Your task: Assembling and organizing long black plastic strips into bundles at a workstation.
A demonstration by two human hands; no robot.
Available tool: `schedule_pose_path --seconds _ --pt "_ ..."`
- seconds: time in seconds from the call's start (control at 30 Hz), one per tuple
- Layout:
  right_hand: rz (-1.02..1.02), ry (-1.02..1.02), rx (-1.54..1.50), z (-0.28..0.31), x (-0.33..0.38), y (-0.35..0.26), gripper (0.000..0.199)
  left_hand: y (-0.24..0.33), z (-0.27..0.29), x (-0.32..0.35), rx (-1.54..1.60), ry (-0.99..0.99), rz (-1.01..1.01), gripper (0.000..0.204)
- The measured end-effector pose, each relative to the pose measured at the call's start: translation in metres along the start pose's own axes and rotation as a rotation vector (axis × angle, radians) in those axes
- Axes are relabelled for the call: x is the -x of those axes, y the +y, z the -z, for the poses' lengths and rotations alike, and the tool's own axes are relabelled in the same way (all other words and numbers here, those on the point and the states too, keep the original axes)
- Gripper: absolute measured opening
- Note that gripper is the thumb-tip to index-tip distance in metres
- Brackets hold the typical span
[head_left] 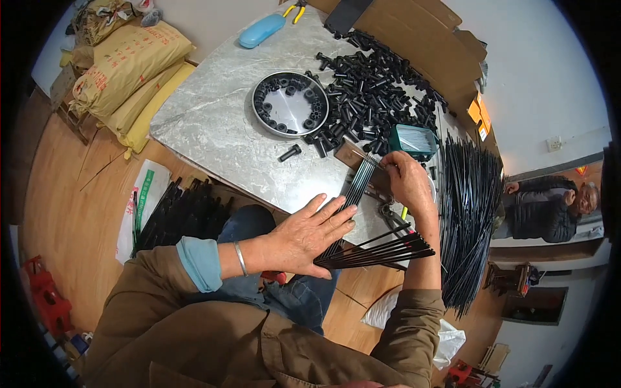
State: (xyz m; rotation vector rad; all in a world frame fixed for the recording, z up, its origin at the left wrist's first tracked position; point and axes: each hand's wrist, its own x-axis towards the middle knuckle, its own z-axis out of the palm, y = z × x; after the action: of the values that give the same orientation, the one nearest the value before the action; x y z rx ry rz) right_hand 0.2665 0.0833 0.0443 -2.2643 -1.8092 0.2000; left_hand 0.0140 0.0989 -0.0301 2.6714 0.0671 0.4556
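Left hand (304, 238): unclenched, palm down, fingers extended over thin black rods (358, 189). Right hand (409, 185): fingers curled at the rods' far ends; cannot tell what they pinch. Rods lie partly on grey table (217, 97). Beyond: round metal tray (289, 111), heaped black parts (359, 87), green container (395, 141). Far right: larger rod bundle (467, 223).

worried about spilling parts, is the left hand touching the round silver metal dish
Apart; the head view shows grey marbled tabletop between the left hand and the round silver metal dish.
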Motion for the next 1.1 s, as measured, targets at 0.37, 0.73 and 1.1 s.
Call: schedule_pose_path --seconds 0.37,0.73,1.1 --pt "-0.003 0.036 -0.061 -0.01 -0.001 0.005 0.013 0.0 0.001 0.0 -0.008 -0.001 0.006 0.095" --pt "-0.001 0.065 0.007 -0.011 0.0 0.0 0.015 0.0 0.001 0.002 -0.028 -0.019 0.014 0.096" --pt "0.011 0.074 0.014 -0.006 0.0 -0.004 0.013 0.0 0.002 0.002 -0.037 -0.018 0.013 0.096"
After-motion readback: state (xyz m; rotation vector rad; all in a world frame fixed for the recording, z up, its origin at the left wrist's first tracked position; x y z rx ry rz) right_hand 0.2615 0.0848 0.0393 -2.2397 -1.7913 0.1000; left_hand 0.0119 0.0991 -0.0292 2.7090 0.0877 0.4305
